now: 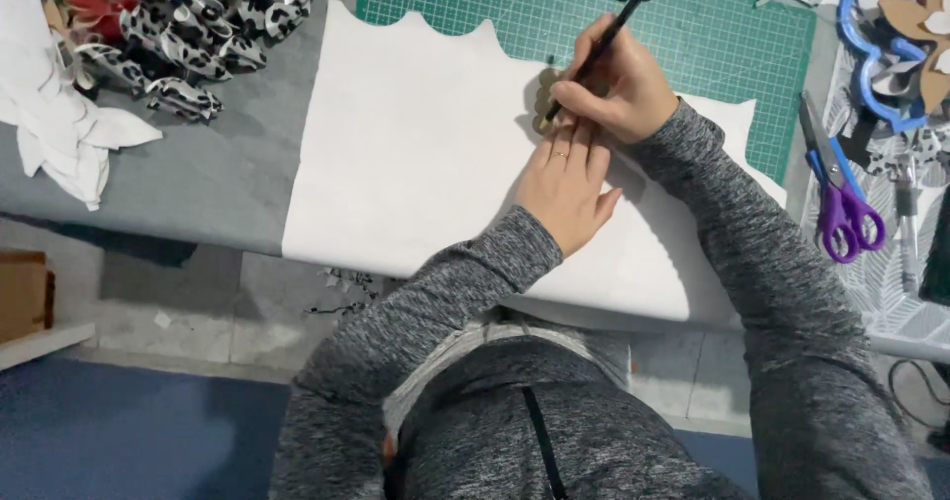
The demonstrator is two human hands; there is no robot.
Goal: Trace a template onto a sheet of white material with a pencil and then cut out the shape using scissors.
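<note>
A large white sheet (416, 154) with a scalloped upper edge lies across the grey table (218, 174) and a green cutting mat (693, 35). My left hand (566, 179) rests flat on the sheet, fingers pressing a small brown scalloped template (544, 99). My right hand (618, 90) grips a black pen (618, 20), its tip at the template's lower edge. Both arms wear grey sleeves.
Purple-handled scissors (839, 198) lie right of the mat. A pile of black-and-white patterned bows (208, 25) sits at the top left, with white cut shapes (49, 124) beside it. Blue-handled tools and brown cutouts (905, 35) crowd the top right. The table's front edge runs below the sheet.
</note>
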